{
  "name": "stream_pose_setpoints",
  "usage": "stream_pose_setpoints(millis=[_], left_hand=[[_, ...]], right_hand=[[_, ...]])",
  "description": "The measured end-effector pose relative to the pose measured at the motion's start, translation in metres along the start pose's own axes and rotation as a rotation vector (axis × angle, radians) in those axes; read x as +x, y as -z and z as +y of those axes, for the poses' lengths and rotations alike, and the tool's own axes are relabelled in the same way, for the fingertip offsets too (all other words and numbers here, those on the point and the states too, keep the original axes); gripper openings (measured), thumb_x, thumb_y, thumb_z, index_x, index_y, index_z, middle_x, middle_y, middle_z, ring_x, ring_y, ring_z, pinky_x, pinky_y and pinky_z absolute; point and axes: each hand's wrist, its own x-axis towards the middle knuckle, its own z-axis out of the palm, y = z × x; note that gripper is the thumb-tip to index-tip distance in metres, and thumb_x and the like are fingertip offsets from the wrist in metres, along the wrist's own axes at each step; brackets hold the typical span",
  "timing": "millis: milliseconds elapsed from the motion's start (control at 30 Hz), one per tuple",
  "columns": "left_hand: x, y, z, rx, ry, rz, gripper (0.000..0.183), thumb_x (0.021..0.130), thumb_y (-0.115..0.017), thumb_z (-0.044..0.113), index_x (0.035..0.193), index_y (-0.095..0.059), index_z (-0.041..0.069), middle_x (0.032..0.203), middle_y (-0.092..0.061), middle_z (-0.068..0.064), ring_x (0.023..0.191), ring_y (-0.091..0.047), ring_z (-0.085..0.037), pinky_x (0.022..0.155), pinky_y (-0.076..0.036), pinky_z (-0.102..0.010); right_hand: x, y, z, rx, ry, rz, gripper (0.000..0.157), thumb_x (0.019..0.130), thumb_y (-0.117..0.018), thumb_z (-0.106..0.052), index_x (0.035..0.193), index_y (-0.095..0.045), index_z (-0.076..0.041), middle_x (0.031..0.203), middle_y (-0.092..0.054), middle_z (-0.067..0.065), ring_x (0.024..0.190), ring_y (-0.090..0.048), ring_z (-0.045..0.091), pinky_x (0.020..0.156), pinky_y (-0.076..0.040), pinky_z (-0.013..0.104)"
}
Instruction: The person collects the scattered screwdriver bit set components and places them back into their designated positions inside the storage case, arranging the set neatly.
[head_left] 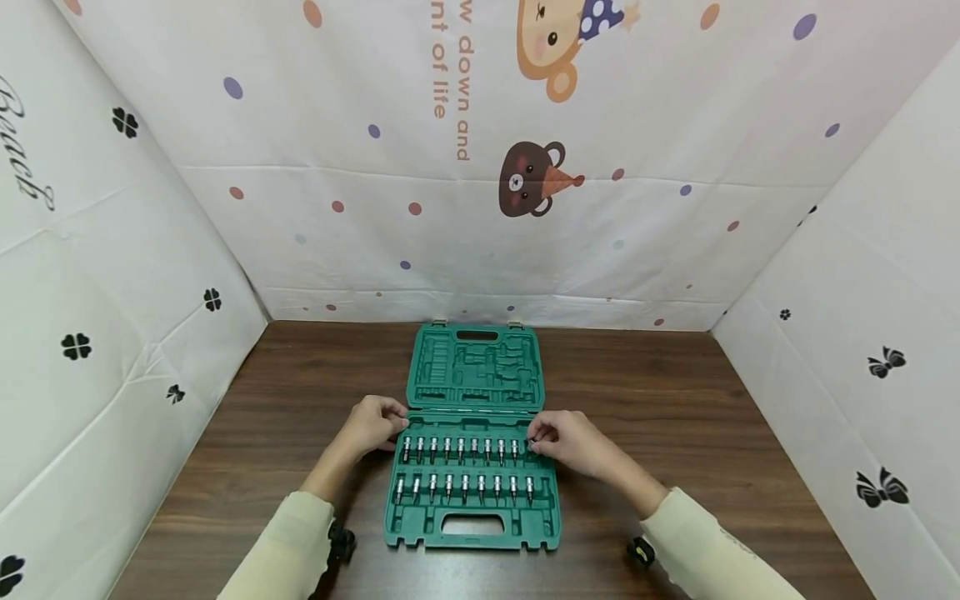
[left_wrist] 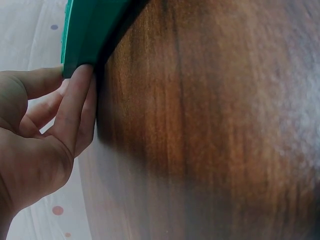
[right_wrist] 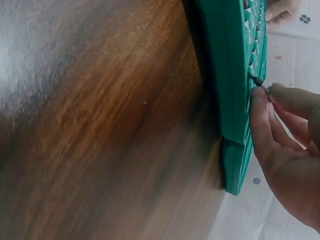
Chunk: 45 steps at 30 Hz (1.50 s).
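A green plastic case (head_left: 474, 463) lies open on the table, its lid (head_left: 475, 367) folded back away from me. Two rows of silver bit sockets (head_left: 465, 485) stand in its slots. My left hand (head_left: 372, 423) holds the case's upper left corner, thumb on the rim and fingers against the side, as the left wrist view shows. Between thumb and fingertips, my right hand (head_left: 567, 439) pinches a small bit socket (right_wrist: 259, 81) at the right end of the upper row. Its dark tip points into the tray, and the fingers cover most of it.
Brown wood-grain table (head_left: 315, 367) surrounds the case. Behind it rises a white printed sheet (head_left: 420, 233), with similar sheets on the left and right sides. Dark wrist cameras (head_left: 341, 542) sit at both sleeves, low over the table.
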Motion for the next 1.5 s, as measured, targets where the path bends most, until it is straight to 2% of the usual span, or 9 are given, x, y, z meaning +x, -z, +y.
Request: stream_pose_setpoints(millis=[167, 467, 600, 833, 1200, 1500], left_hand=[[0.0, 0.0, 0.0, 0.006, -0.003, 0.001, 0.018, 0.1, -0.065, 0.004, 0.116, -0.071, -0.002, 0.104, -0.069, -0.015, 0.083, -0.071, -0.021, 0.069, -0.065, -0.04], [-0.001, -0.001, 0.001, 0.007, -0.009, -0.001, 0.019, 0.1, -0.065, 0.004, 0.117, -0.071, -0.002, 0.105, -0.069, -0.015, 0.088, -0.071, -0.021, 0.07, -0.065, -0.04], [-0.001, -0.001, 0.001, 0.009, -0.011, 0.0, 0.018, 0.1, -0.065, 0.004, 0.116, -0.071, -0.002, 0.104, -0.069, -0.015, 0.087, -0.071, -0.021, 0.069, -0.065, -0.04], [0.0, -0.001, 0.003, 0.008, -0.009, 0.0, 0.018, 0.1, -0.065, 0.004, 0.116, -0.071, -0.002, 0.104, -0.069, -0.015, 0.085, -0.071, -0.022, 0.069, -0.065, -0.04], [-0.001, -0.001, 0.002, 0.014, -0.007, 0.006, 0.019, 0.1, -0.065, 0.004, 0.117, -0.071, -0.002, 0.105, -0.07, -0.016, 0.087, -0.071, -0.021, 0.069, -0.065, -0.04], [-0.003, 0.0, 0.004, 0.016, -0.001, 0.008, 0.018, 0.1, -0.065, 0.004, 0.116, -0.071, -0.002, 0.104, -0.069, -0.016, 0.087, -0.07, -0.021, 0.069, -0.065, -0.039]], right_hand=[[0.001, -0.004, -0.003, -0.049, 0.02, 0.027, 0.005, 0.095, -0.075, -0.008, 0.099, -0.072, -0.01, 0.09, -0.07, -0.006, 0.084, -0.065, 0.007, 0.072, -0.058, 0.021], [0.006, -0.011, -0.003, -0.206, 0.051, 0.07, 0.007, 0.092, -0.078, -0.008, 0.092, -0.073, -0.013, 0.09, -0.062, -0.003, 0.079, -0.058, 0.005, 0.066, -0.053, 0.019], [0.008, -0.013, -0.005, -0.222, 0.029, 0.082, 0.009, 0.091, -0.079, -0.008, 0.095, -0.072, -0.011, 0.093, -0.061, -0.001, 0.082, -0.058, 0.009, 0.067, -0.053, 0.022], [0.011, -0.014, -0.007, -0.243, -0.044, 0.121, 0.019, 0.087, -0.084, -0.011, 0.102, -0.072, -0.011, 0.099, -0.061, 0.0, 0.091, -0.059, 0.014, 0.077, -0.057, 0.033], [0.019, -0.011, -0.011, -0.275, -0.041, 0.074, 0.019, 0.087, -0.084, -0.009, 0.104, -0.076, -0.006, 0.1, -0.068, 0.003, 0.091, -0.062, 0.015, 0.076, -0.058, 0.035], [0.027, -0.009, -0.018, -0.252, -0.075, 0.028, 0.015, 0.085, -0.083, -0.004, 0.095, -0.073, -0.007, 0.094, -0.067, 0.004, 0.083, -0.058, 0.014, 0.071, -0.056, 0.036]])
